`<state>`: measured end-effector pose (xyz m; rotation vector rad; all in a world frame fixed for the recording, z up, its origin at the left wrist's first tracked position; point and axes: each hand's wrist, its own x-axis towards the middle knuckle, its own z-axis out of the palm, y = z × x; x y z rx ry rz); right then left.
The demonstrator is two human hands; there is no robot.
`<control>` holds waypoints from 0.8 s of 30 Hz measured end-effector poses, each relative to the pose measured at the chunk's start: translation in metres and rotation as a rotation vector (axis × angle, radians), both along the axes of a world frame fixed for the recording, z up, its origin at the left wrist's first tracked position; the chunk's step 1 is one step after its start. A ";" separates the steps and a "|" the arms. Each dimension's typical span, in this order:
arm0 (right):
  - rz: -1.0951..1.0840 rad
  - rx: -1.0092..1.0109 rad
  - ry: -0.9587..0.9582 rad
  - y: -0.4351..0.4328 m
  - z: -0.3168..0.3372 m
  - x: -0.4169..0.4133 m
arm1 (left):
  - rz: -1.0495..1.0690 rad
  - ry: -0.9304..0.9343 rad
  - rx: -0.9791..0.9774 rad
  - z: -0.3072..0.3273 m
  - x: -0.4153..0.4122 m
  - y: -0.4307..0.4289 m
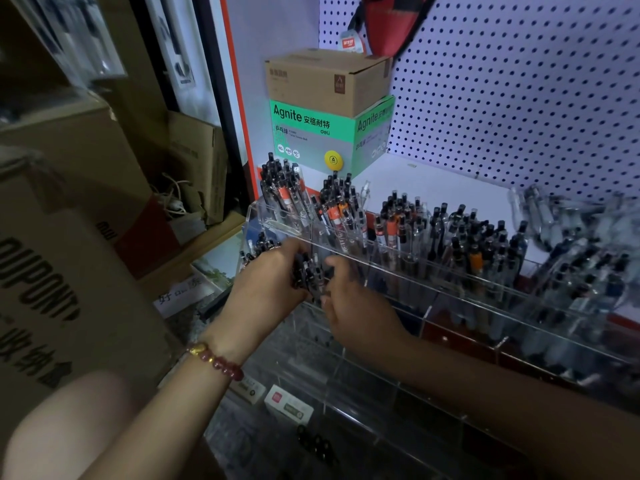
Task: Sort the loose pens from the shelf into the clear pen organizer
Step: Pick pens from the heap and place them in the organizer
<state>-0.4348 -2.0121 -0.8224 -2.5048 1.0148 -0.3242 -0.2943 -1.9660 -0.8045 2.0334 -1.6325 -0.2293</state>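
Observation:
A clear tiered pen organizer (433,317) stands on the white shelf, its upper rows packed with black-capped pens (460,237). My left hand (266,285) grips a bunch of black pens (310,271) over a compartment in the middle row, near the organizer's left end. My right hand (353,299) curls round the same bunch from the right side. More pens (259,247) poke up just left of my left hand. The lowest front compartments look nearly bare, with a few dark pen tips (315,441) at the bottom.
A green Agnite box (311,133) with a brown carton (325,81) on top stands at the back left of the shelf. A pegboard wall (519,98) rises behind. Large cardboard boxes (69,271) crowd the left side. A blurred heap of clear pens (568,216) lies at right.

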 end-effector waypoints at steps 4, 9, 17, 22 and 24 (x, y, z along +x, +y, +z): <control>-0.020 -0.042 0.043 -0.004 0.005 -0.003 | 0.010 0.019 0.014 0.001 0.000 0.002; -0.023 0.015 0.037 -0.003 0.001 -0.001 | 0.020 0.043 -0.023 0.002 -0.001 0.001; 0.012 0.069 -0.035 -0.003 0.005 0.000 | 0.008 0.010 -0.055 0.002 0.000 0.004; 0.038 0.088 -0.042 -0.004 0.009 -0.002 | 0.010 -0.041 -0.010 0.006 0.000 0.006; 0.030 0.059 -0.039 -0.002 0.011 -0.004 | 0.023 -0.088 0.016 0.010 -0.001 0.009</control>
